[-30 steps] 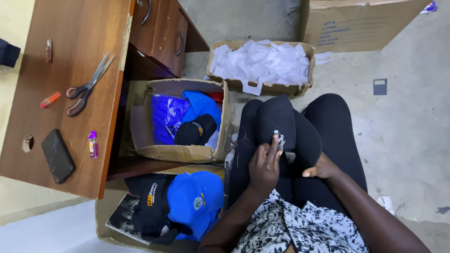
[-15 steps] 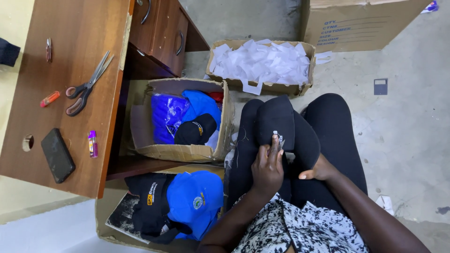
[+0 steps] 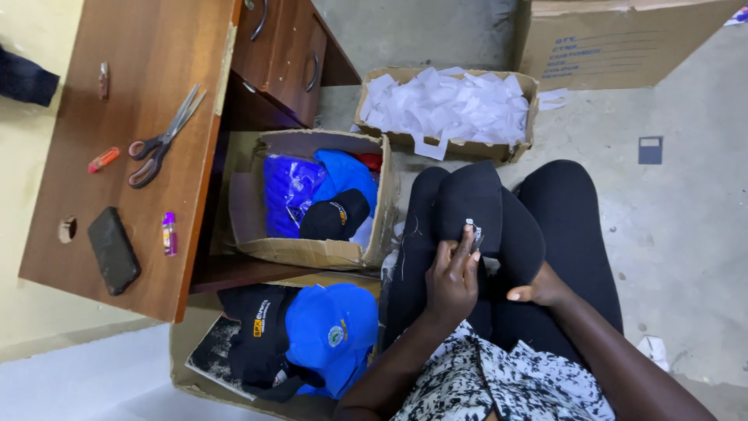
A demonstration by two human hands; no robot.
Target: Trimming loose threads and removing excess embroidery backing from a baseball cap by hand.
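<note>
From above, a black cap (image 3: 475, 204) lies on the seated person's lap. The left hand (image 3: 452, 279) rests on it, fingers pinched on a small white tag (image 3: 476, 234) at its edge. The right hand (image 3: 539, 291) holds the cap's underside, fingers mostly hidden, so its grip is unclear. Left of the hands sits a cardboard box (image 3: 327, 251) of blue caps; ahead, a box of white paper scraps (image 3: 448, 101). Farther left, scissors (image 3: 162, 142) lie on the wooden surface (image 3: 140, 70).

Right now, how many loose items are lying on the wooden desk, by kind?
Scissors: 1
Black phone: 1
Orange lighter-like item: 1
Small purple-capped tube: 1
Small dark item near the far edge: 1, too small to identify
Total: 5 on the desk
</note>
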